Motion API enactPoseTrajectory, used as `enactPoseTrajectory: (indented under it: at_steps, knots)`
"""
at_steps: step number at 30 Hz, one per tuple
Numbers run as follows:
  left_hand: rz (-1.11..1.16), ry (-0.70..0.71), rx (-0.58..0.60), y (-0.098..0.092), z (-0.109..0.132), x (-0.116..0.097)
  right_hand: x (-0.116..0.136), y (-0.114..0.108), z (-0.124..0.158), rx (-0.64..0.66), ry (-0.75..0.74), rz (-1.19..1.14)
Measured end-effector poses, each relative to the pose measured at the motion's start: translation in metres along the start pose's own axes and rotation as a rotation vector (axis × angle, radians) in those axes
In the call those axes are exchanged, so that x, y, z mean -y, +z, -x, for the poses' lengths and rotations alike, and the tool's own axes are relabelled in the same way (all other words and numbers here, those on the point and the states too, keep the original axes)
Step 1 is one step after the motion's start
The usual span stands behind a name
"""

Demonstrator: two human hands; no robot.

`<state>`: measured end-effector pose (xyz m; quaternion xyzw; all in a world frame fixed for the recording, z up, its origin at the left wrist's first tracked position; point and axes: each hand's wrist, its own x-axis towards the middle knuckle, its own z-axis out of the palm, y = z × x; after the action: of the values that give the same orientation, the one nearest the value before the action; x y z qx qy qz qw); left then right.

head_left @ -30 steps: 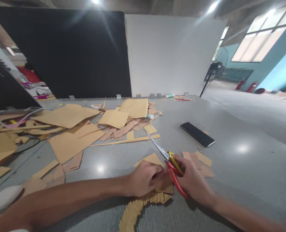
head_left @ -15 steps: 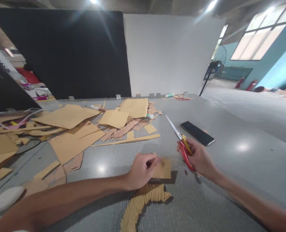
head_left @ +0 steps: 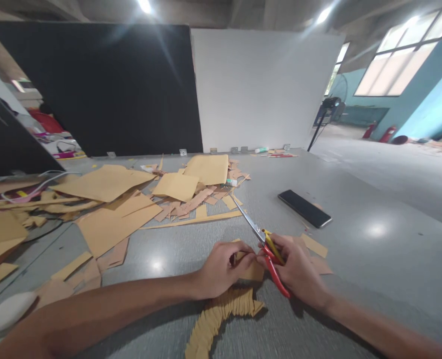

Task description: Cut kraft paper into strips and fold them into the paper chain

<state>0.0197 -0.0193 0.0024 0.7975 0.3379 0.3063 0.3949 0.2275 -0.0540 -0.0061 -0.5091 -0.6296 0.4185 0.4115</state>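
Note:
My left hand [head_left: 224, 269] pinches a small square of brown paper [head_left: 252, 271] between thumb and fingers. Right beside it, my right hand [head_left: 297, 269] is closed round the red handles of a pair of scissors [head_left: 256, 229], and a yellow pencil-like stick [head_left: 275, 247] lies along the handles in the same grip. The blades point away to the upper left. My right fingertips come up to the edge of the paper square; whether they grip it is hidden. Below my left hand lies a curved, pleated strip of brown paper [head_left: 213, 319].
Brown paper sheets [head_left: 108, 182] and scraps cover the left and middle of the grey table [head_left: 385, 279]. A phone [head_left: 305, 208] lies to the right, with small paper pieces [head_left: 316, 247] near my right wrist. A white mouse-shaped object [head_left: 9, 311] sits at lower left. Black and white panels [head_left: 265, 89] stand behind.
My right hand has moved left with the scissors and the yellow stick, up to my left hand. Paper pieces it covered now show. My left hand still holds the paper square.

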Motion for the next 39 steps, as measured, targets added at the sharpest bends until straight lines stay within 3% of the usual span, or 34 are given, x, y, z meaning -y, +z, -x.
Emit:
enactPoseTrajectory:
  at_steps: [5,9,13,16,19,27,31,34,39]
  knots:
    - [0.172,-0.074,0.001,0.0,-0.007,0.006,0.001,-0.004,-0.004,-0.013,-0.036,-0.009]
    - [0.357,-0.143,-0.051,-0.001,-0.012,0.017,-0.002,-0.021,-0.015,-0.039,0.017,-0.122]
    - [0.304,-0.151,-0.123,-0.004,-0.013,0.02,-0.001,-0.048,-0.023,-0.219,0.018,-0.185]
    - [0.225,-0.085,-0.147,-0.004,-0.011,0.016,0.005,-0.054,-0.022,-0.204,0.069,-0.272]
    - [0.202,-0.019,-0.147,-0.003,-0.007,0.012,0.009,-0.046,-0.016,-0.159,0.117,-0.301]
    - [0.005,0.269,0.052,-0.005,-0.001,0.007,0.008,-0.026,-0.005,-0.038,0.134,-0.261]
    - [-0.035,0.375,0.069,-0.003,0.001,0.009,0.011,-0.024,-0.004,-0.005,0.127,-0.251]
    - [-0.018,0.329,0.027,-0.002,0.002,0.011,0.013,-0.023,-0.005,-0.004,0.135,-0.249]
    - [0.183,0.035,-0.061,-0.003,-0.005,0.014,0.017,-0.022,-0.004,-0.035,0.165,-0.186]
